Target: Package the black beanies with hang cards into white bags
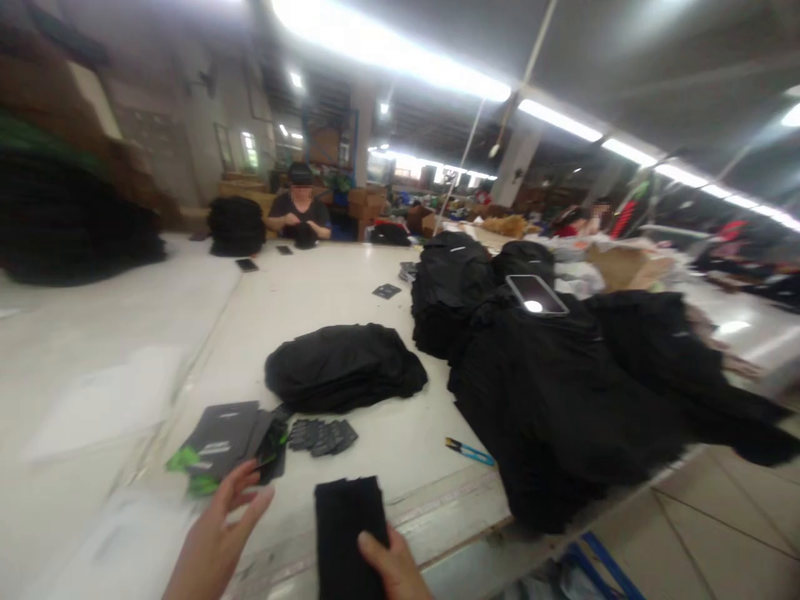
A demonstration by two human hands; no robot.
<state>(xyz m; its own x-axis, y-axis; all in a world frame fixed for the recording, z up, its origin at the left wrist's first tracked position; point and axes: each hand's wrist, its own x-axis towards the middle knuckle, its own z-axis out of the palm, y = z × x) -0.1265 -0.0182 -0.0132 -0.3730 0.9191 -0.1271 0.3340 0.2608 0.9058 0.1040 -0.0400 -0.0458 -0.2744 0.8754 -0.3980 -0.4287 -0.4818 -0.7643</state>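
Overhead, bright white strip lights (387,42) across a wide garment workshop (362,125); below, a long white worktable (381,442) heaped with soft black garment piles (562,400). Near its edge, a folded black fabric piece (347,517) under the right hand (391,567); left hand (212,533) open, raised, apart, just beside flat black-and-green card packets (218,442).

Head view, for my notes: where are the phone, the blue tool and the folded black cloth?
phone (536,294): head view, on its screen.
blue tool (470,452): head view, on its handle.
folded black cloth (347,521): head view, on its middle.
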